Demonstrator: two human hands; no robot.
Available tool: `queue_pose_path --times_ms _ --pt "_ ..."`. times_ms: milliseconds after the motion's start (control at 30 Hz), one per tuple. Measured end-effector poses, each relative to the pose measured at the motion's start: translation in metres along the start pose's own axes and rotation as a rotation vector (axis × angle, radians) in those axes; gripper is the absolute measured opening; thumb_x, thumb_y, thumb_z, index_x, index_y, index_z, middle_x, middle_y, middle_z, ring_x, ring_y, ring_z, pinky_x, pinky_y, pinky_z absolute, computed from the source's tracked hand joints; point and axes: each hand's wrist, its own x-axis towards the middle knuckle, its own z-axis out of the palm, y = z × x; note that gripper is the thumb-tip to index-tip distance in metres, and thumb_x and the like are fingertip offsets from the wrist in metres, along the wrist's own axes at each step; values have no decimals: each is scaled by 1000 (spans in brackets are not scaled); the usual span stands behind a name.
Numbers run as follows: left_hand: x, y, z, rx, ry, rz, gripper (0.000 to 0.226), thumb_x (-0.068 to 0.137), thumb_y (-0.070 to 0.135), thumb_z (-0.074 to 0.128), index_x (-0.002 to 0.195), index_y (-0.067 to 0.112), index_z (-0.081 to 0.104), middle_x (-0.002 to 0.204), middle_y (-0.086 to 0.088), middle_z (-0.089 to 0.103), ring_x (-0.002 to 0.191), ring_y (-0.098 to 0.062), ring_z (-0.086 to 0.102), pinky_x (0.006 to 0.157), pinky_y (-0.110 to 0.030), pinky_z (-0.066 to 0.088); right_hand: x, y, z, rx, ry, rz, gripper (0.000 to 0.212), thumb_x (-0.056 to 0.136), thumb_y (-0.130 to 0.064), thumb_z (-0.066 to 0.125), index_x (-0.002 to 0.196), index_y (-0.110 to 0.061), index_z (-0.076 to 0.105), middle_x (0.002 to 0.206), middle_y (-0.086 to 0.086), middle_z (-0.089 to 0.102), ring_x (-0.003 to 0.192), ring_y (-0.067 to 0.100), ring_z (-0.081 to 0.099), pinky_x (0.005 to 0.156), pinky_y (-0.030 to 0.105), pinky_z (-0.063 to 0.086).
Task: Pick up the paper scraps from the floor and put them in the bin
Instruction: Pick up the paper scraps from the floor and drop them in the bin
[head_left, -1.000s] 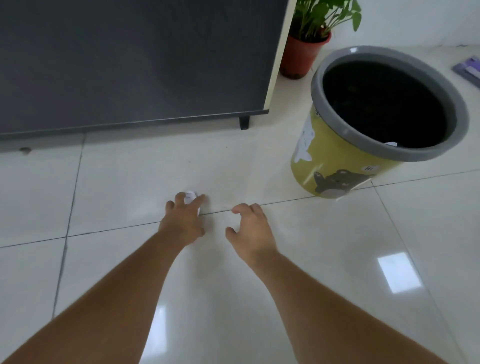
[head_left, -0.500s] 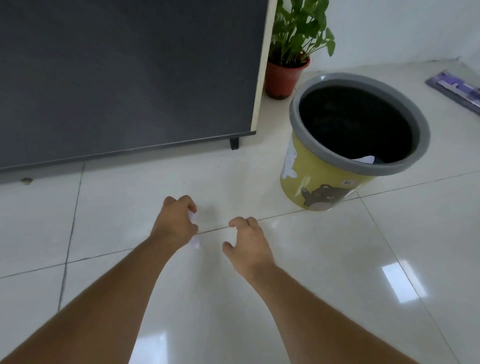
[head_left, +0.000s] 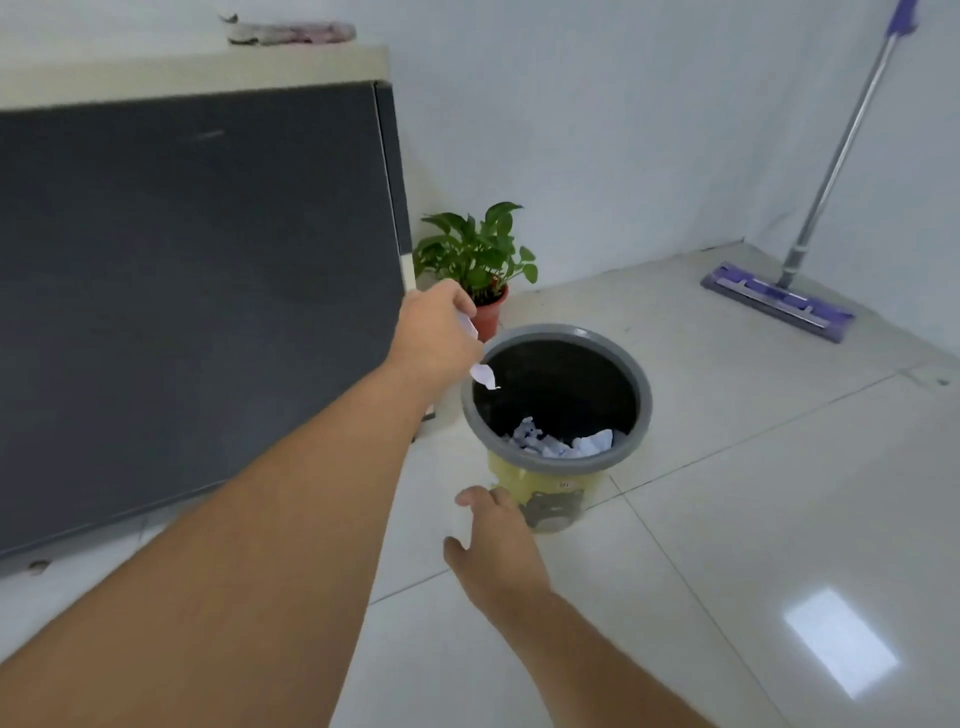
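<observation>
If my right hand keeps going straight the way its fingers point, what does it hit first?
Most likely the yellow wall of the bin, just below its grey rim. The right hand is open and its fingertips sit right before that wall; depth is unclear, so contact distance can't be told.

Left hand (head_left: 436, 338) holds paper scraps (head_left: 470, 328) beside the bin (head_left: 640, 384).

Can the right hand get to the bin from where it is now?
Probably yes: the right hand hangs open beside the bin, near its yellow wall, with only bare floor between.
</observation>
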Motion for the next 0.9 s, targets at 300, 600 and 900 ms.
queue_pose_path --times_ms 300,600,900 --pt "19 82 22 41 -11 65 35 79 1 73 102 23 57 127 -8 51 79 -13 50 53 -17 35 26 -12 -127 44 312 13 40 86 -26 64 123 -33 52 118 -9 50 111 19 57 103 51 45" --pt "13 85 43 40 -12 98 35 80 0 72 108 19 62 124 -6 49 66 0 38 51 -13 31 46 -11 -194 7 488 5 35 87 -23 64 121 -26 55 115 -3 55 101 16 59 91 36 55" --pt "14 75 56 35 -29 76 40 78 1 76 110 19 59 120 -6 46 67 1 39 52 -13 32 53 2 -193 -3 472 0 39 86 -18 62 124 -26 54 116 -3 53 102 15 57 93 37 54"
